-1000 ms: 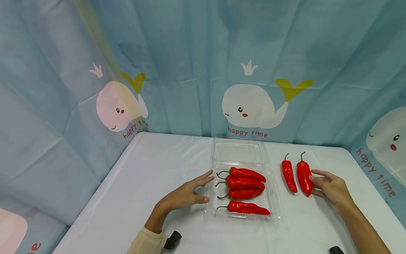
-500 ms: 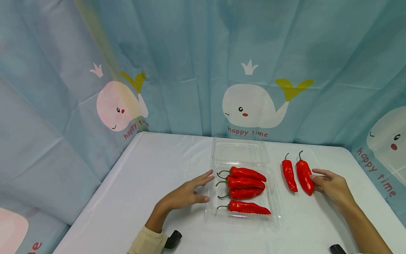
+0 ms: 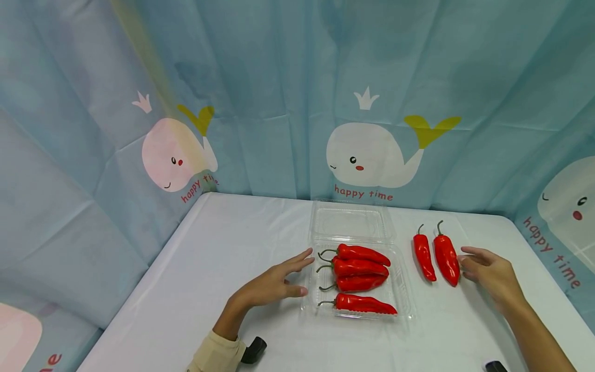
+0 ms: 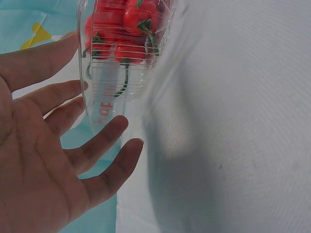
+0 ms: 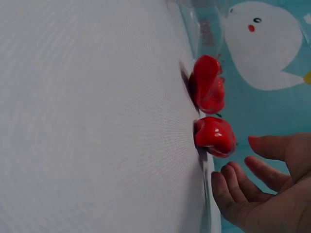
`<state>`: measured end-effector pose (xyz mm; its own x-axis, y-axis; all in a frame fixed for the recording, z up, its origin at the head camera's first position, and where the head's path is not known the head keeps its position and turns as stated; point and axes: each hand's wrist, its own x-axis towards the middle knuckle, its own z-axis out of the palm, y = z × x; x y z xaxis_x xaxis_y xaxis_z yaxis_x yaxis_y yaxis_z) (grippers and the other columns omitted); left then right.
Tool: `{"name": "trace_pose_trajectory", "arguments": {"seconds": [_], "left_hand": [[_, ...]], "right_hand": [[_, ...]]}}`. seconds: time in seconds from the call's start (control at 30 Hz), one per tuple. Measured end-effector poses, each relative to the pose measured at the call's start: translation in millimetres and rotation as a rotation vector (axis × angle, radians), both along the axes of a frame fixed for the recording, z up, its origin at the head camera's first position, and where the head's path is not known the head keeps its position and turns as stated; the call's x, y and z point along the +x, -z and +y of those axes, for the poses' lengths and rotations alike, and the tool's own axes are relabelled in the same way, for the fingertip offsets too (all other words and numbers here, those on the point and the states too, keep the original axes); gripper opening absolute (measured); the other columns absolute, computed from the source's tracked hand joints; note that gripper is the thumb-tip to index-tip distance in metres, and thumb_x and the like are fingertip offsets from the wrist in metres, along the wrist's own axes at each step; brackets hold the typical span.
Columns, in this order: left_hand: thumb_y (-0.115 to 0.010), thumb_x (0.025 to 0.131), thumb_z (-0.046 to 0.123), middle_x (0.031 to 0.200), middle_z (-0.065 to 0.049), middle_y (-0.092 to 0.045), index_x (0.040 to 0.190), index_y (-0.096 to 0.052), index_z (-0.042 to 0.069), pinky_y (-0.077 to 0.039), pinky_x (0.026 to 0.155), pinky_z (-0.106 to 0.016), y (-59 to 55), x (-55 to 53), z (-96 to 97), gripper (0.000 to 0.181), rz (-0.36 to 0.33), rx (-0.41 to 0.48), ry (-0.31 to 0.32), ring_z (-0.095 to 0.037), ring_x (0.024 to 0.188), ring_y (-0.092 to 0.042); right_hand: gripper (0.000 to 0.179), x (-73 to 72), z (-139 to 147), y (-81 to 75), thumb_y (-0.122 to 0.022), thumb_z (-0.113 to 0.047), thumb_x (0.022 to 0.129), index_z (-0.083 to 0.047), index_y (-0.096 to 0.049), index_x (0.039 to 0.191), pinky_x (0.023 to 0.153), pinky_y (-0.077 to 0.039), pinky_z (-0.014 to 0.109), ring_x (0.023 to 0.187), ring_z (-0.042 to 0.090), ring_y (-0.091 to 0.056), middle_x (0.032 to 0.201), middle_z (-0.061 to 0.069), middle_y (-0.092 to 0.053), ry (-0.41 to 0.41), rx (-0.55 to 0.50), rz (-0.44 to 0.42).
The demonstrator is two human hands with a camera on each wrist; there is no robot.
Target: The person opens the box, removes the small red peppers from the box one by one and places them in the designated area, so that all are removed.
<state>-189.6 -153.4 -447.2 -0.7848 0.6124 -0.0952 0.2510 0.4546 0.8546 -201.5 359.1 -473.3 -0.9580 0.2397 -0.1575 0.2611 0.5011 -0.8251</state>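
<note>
Several red chili peppers (image 3: 360, 267) lie sideways, stems leftward, in a clear plastic clamshell box (image 3: 402, 289) whose lid (image 3: 350, 222) is folded back behind it. My left hand (image 3: 274, 284) spreads its fingers at the box's left side; the left wrist view shows the fingers (image 4: 104, 138) beside its clear wall (image 4: 104, 80). Right of the box, two more peppers lie on the table, stems away from me: a slimmer one (image 3: 424, 258) and a fatter one (image 3: 447, 261). My right hand (image 3: 495, 276) is just right of the fatter pepper (image 5: 216, 137), fingers loosely bent and holding nothing.
A white cloth covers the table (image 3: 223, 237). Behind it and along its sides hangs a blue curtain (image 3: 260, 150) with whale prints. Dark pieces of wrist gear (image 3: 254, 350) show by both forearms.
My right hand has let go of the fatter pepper and drawn slightly right. That pepper's stem end has shifted a little to the left. My left hand has stayed in place.
</note>
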Motion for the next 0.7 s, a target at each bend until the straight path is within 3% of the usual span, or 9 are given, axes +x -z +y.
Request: {"name": "trace_pose_trajectory", "arguments": {"seconds": [0.13, 0.27, 0.33, 0.4, 0.5, 0.57, 0.63, 0.7], "left_hand": [[-0.071, 0.1, 0.024, 0.178, 0.0, -0.02, 0.165, -0.039, 0.011, -0.042, 0.116, -0.067, -0.2, 0.3, -0.2, 0.074, 0.0, 0.0, 0.001, -0.033, 0.161, -0.026], [-0.071, 0.1, 0.024, 0.178, 0.0, -0.021, 0.165, -0.039, 0.011, -0.043, 0.116, -0.066, -0.9, 0.8, -0.2, 0.073, 0.0, -0.001, -0.002, -0.033, 0.161, -0.026], [-0.071, 0.1, 0.024, 0.178, 0.0, -0.021, 0.165, -0.039, 0.011, -0.043, 0.116, -0.065, -1.1, 1.0, 0.2, 0.073, -0.002, -0.003, -0.006, -0.033, 0.161, -0.027], [-0.071, 0.1, 0.025, 0.178, 0.001, -0.021, 0.165, -0.039, 0.012, -0.043, 0.116, -0.065, -1.0, 1.0, 0.3, 0.073, -0.004, -0.005, -0.009, -0.033, 0.161, -0.027], [-0.071, 0.1, 0.025, 0.178, 0.001, -0.021, 0.165, -0.039, 0.012, -0.043, 0.116, -0.066, -0.9, 0.9, 0.3, 0.073, -0.006, -0.006, -0.008, -0.033, 0.161, -0.026], [-0.071, 0.1, 0.025, 0.178, 0.0, -0.021, 0.165, -0.039, 0.012, -0.042, 0.116, -0.066, -0.9, 0.7, 0.2, 0.073, -0.002, -0.004, -0.005, -0.033, 0.161, -0.026], [-0.071, 0.1, 0.024, 0.178, 0.0, -0.021, 0.165, -0.039, 0.011, -0.043, 0.116, -0.066, -0.7, 0.4, 0.2, 0.073, 0.001, -0.003, -0.003, -0.033, 0.161, -0.026], [-0.071, 0.1, 0.024, 0.178, 0.0, -0.021, 0.165, -0.039, 0.011, -0.043, 0.116, -0.066, -0.5, 0.3, 0.3, 0.073, 0.002, -0.003, -0.002, -0.033, 0.161, -0.026]], "right_hand": [[0.07, 4.0, -3.2, -6.8, -0.055, -0.045, 0.109, 0.004, -0.043, 0.158, 0.085, -0.062, 0.032, 0.084, -0.019, -0.052, 0.154, 0.035, -0.048, 0.015, 0.064, 0.016], [0.069, 8.1, -8.9, -15.4, -0.055, -0.047, 0.109, 0.001, -0.046, 0.157, 0.096, -0.055, 0.05, 0.085, -0.019, -0.05, 0.154, 0.032, -0.051, 0.021, 0.117, 0.03], [0.069, 10.3, -13.7, -19.9, -0.054, -0.048, 0.109, 0.001, -0.046, 0.157, 0.098, -0.053, 0.053, 0.092, -0.006, -0.062, 0.154, 0.032, -0.051, 0.015, 0.122, 0.034], [0.07, 12.3, -18.9, -23.9, -0.055, -0.048, 0.108, 0.001, -0.046, 0.157, 0.093, -0.061, 0.045, 0.105, 0.014, -0.068, 0.153, 0.032, -0.051, 0.004, 0.123, 0.042], [0.071, 15.4, -28.0, -29.7, -0.056, -0.047, 0.108, 0.001, -0.044, 0.158, 0.087, -0.063, 0.034, 0.129, 0.047, -0.058, 0.153, 0.033, -0.051, -0.016, 0.119, 0.066], [0.07, 17.2, -33.9, -32.3, -0.058, -0.046, 0.107, 0.001, -0.045, 0.157, 0.08, -0.062, 0.023, 0.131, 0.05, -0.055, 0.153, 0.033, -0.051, -0.033, 0.128, 0.098], [0.068, 19.2, -40.2, -34.7, -0.06, -0.045, 0.107, 0.001, -0.047, 0.156, 0.08, -0.06, 0.019, 0.132, 0.049, -0.054, 0.152, 0.032, -0.053, -0.054, 0.137, 0.137], [0.065, 21.1, -46.4, -37.1, -0.061, -0.044, 0.107, -0.001, -0.051, 0.154, 0.074, -0.054, 0.009, 0.126, 0.043, -0.056, 0.149, 0.03, -0.056, -0.079, 0.155, 0.18]]}}
